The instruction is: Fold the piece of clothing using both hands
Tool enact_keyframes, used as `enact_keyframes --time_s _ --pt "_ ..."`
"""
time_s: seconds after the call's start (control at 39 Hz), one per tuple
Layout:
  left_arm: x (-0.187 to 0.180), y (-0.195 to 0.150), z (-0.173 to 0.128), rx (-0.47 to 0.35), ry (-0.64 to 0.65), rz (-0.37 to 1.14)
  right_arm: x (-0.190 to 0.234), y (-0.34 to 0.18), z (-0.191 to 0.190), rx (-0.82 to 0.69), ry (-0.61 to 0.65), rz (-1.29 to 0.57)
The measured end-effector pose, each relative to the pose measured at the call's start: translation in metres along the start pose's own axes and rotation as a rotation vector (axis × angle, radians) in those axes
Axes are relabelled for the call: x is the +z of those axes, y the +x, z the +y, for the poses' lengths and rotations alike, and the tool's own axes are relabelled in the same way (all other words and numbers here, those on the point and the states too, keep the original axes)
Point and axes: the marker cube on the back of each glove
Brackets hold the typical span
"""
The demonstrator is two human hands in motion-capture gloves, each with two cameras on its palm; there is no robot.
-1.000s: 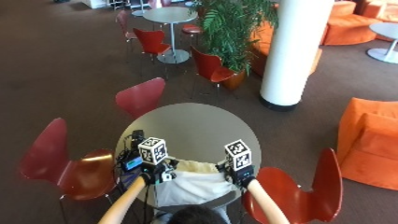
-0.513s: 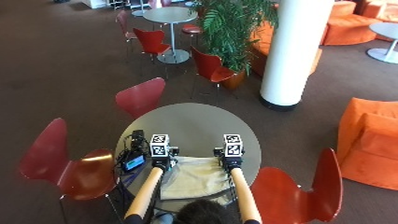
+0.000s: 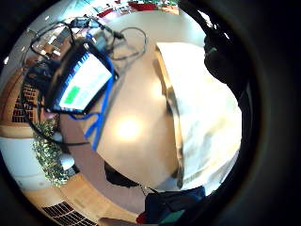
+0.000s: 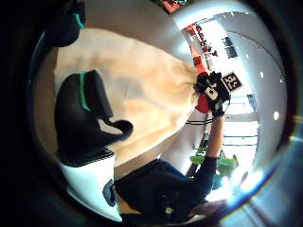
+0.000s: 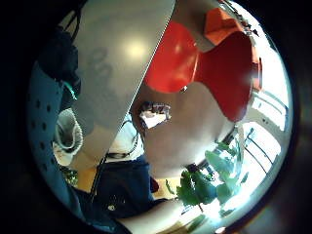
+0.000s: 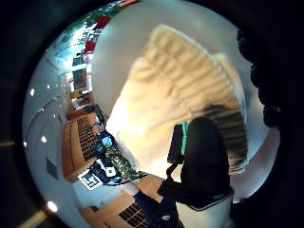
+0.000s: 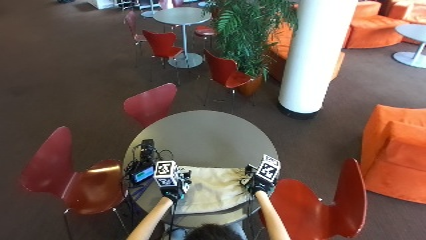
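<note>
Garment: a cream cloth (image 7: 212, 188) is spread flat on the near part of the round grey tabletop (image 7: 206, 135), just in front of the person; a ribbed hem is seen in the right thumb side palm view (image 6: 199, 90).
Left hand: the left hand (image 7: 172, 186) is set on the cloth's left far corner — its fingers (image 4: 90, 113) are seen curled onto the cloth, pinching it.
Right hand: the right hand (image 7: 259, 184) is placed at the cloth's right far corner; the corner is bunched in its fingers (image 4: 208, 90), as shown in the left thumb side palm view.
Beside the cloth: a small device (image 7: 142, 174) with a lit screen and a tangle of cables (image 3: 101, 35) lie on the tabletop to the left, near the left hand but apart from the cloth.
Around: red chairs (image 7: 73, 175) are stood about the tabletop.
</note>
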Motion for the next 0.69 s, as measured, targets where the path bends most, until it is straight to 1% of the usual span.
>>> enact_keyframes --time_s 0.08,0.13,0.21,0.26,0.33,0.36,0.44,0.46,0.51,0.59,0.64,0.69 --pt "0.002 0.008 0.031 -0.046 -0.047 -0.069 0.013 0.000 0.003 -0.015 -0.027 -0.001" --pt "-0.001 0.016 0.048 -0.061 -0.092 -0.094 0.017 -0.003 0.000 -0.026 0.001 0.007" --pt "0.007 0.018 0.059 -0.079 -0.152 -0.115 0.019 -0.005 -0.002 -0.002 0.049 0.033" --pt "0.015 0.016 0.060 -0.091 -0.165 -0.128 0.021 -0.008 -0.001 0.016 0.052 0.056" --pt "0.025 0.013 0.058 -0.091 -0.132 -0.142 0.023 -0.013 -0.003 0.014 0.063 0.079" --pt "0.026 0.013 0.055 -0.086 -0.102 -0.158 0.023 -0.014 -0.004 0.009 0.069 0.078" --pt "0.028 0.010 0.041 -0.051 0.054 -0.242 0.020 -0.015 -0.011 -0.003 0.107 0.048" --pt "0.028 0.010 0.038 -0.043 0.085 -0.265 0.019 -0.014 -0.014 0.001 0.122 0.032" --pt "0.028 0.012 0.039 -0.042 0.073 -0.274 0.017 -0.011 -0.018 0.009 0.135 0.000" --pt "0.028 0.018 0.041 -0.027 0.027 -0.231 0.016 -0.006 -0.018 0.016 0.117 -0.028" --pt "0.026 0.019 0.034 -0.004 0.053 -0.217 0.013 -0.003 -0.019 0.021 0.124 -0.020" --pt "0.022 0.017 0.032 0.009 0.057 -0.212 0.006 0.002 -0.020 0.025 0.160 0.018"
